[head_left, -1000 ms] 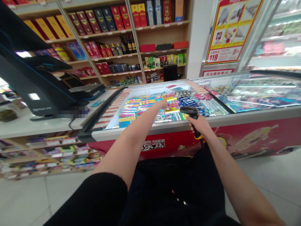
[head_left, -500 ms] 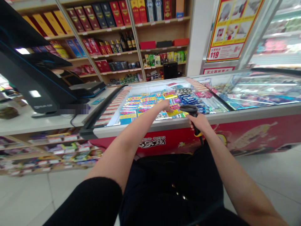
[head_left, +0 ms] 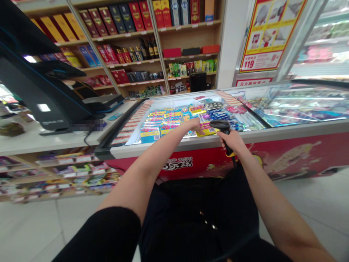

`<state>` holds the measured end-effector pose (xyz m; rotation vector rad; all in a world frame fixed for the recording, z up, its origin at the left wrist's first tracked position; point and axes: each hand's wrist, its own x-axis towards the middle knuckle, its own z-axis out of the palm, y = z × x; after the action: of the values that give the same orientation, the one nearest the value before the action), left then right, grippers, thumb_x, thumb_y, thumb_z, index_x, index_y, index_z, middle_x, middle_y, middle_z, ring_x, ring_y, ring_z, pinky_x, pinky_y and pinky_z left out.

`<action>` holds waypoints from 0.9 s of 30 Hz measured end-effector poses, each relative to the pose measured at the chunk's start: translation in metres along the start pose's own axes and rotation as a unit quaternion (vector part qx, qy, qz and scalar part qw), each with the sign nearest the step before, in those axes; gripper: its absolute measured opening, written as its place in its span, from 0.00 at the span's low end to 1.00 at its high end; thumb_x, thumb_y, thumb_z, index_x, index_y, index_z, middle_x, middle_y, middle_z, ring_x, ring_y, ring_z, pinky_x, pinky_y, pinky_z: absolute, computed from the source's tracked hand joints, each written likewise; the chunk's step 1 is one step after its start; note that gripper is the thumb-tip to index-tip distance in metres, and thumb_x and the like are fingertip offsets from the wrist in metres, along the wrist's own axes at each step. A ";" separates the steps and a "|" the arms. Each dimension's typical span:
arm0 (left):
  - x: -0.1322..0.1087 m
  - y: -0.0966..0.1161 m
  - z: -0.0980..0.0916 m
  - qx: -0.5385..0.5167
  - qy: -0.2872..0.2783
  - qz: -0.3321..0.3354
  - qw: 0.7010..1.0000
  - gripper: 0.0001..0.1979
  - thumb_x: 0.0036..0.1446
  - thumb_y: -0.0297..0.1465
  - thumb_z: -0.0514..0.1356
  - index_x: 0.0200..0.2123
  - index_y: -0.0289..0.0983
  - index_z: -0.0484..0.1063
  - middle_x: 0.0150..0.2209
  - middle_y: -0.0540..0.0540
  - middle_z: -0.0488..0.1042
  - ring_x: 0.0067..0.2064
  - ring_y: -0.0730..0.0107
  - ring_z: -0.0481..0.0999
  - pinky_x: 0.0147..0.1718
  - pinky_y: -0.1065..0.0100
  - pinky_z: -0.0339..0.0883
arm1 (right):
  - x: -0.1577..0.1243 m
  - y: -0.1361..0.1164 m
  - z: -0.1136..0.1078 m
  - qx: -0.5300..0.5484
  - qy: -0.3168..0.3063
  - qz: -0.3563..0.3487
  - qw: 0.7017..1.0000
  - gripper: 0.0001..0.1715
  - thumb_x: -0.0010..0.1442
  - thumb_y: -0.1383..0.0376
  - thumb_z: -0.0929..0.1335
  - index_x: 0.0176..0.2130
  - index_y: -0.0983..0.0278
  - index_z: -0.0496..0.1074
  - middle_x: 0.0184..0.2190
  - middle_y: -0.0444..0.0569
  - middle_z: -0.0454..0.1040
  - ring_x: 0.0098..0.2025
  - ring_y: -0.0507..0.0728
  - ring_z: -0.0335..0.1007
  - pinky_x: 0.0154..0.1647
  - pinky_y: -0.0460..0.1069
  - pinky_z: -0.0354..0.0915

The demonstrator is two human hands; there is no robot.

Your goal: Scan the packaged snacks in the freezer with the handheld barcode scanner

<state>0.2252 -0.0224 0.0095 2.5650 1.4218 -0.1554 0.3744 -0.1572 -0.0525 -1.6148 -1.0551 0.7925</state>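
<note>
The black handheld scanner (head_left: 221,128) had a rounded head and a slim grip, and it stood upright over the front rim of the chest freezer (head_left: 261,136). The right hand (head_left: 232,142) was closed around its handle. The left hand (head_left: 194,125) reached into the freezer, fingers loosely curled on a yellow packet (head_left: 205,131) among glossy, flat, brightly coloured packs.

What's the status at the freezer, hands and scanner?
Right hand grips barcode scanner. Left hand on yellow packet in open chest freezer. Nothing in the way.
</note>
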 end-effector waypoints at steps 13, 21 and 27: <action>0.014 -0.033 -0.018 -0.122 0.157 -0.043 0.979 0.18 0.53 0.30 0.66 0.49 0.34 0.77 0.41 0.43 0.81 0.42 0.60 0.82 0.41 0.68 0.75 | 0.002 -0.001 0.004 0.009 -0.011 -0.017 1.000 0.12 0.58 0.62 0.72 0.30 0.62 0.65 0.15 0.40 0.68 0.12 0.51 0.63 0.11 0.44 0.61; 0.001 -0.036 -0.026 -0.141 0.181 -0.037 0.973 0.16 0.51 0.31 0.67 0.45 0.36 0.80 0.41 0.46 0.81 0.39 0.62 0.81 0.40 0.68 0.74 | -0.001 -0.007 0.006 0.000 -0.017 -0.022 1.000 0.14 0.58 0.61 0.73 0.30 0.63 0.65 0.15 0.40 0.67 0.12 0.50 0.63 0.11 0.44 0.61; -0.006 -0.036 -0.032 -0.109 0.188 -0.047 0.975 0.17 0.53 0.29 0.65 0.47 0.36 0.79 0.43 0.46 0.81 0.43 0.63 0.80 0.41 0.71 0.73 | -0.007 -0.014 0.007 -0.005 -0.017 -0.026 1.000 0.14 0.58 0.62 0.73 0.29 0.63 0.65 0.15 0.40 0.67 0.12 0.50 0.63 0.11 0.44 0.61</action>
<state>0.1911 -0.0014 0.0376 2.4326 1.5815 0.4722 0.3618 -0.1589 -0.0407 -1.5817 -1.1224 0.7831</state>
